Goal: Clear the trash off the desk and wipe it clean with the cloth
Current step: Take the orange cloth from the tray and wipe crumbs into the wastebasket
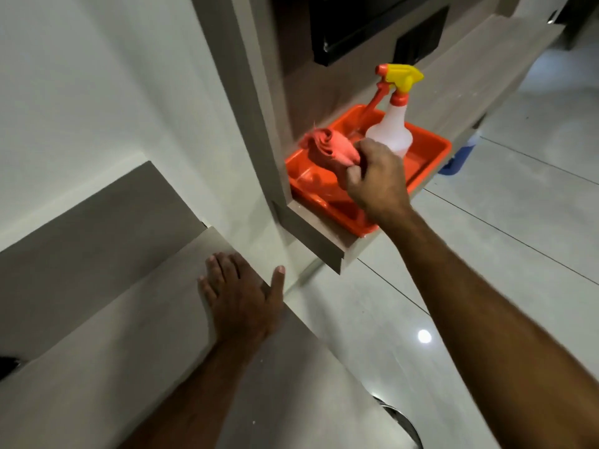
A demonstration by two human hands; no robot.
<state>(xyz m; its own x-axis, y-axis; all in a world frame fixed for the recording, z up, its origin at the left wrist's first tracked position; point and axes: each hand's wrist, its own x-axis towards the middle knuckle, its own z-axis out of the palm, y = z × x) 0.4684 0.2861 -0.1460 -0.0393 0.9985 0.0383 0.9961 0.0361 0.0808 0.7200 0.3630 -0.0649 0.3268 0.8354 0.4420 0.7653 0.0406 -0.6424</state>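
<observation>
Nearest, at lower centre of the frame, the left hand (238,298) lies flat, palm down and fingers spread, on the corner of a pale grey wood-grain desk top (123,335), gripping nothing; its thumb sticks out past the desk edge. A dark object at the far left edge is cut off and cannot be made out.

Further up, right of centre, the right hand (372,179) reaches out over a shallow orange plastic tray (431,150) that sits on a higher wood-grain shelf (324,234). Its fingers are pinched closed around one end of a crumpled pink-red cloth (324,145). The cloth bunches into a loose roll whose long axis runs from the hand towards the upper left, over the tray's left rim. The hand hides the gripped end and part of the tray floor.

Behind the hand, a translucent white spray bottle with a yellow and orange trigger head (393,124) stands upright in the tray, nozzle pointing left. A blue shape (460,155) beyond the shelf is mostly hidden.
</observation>
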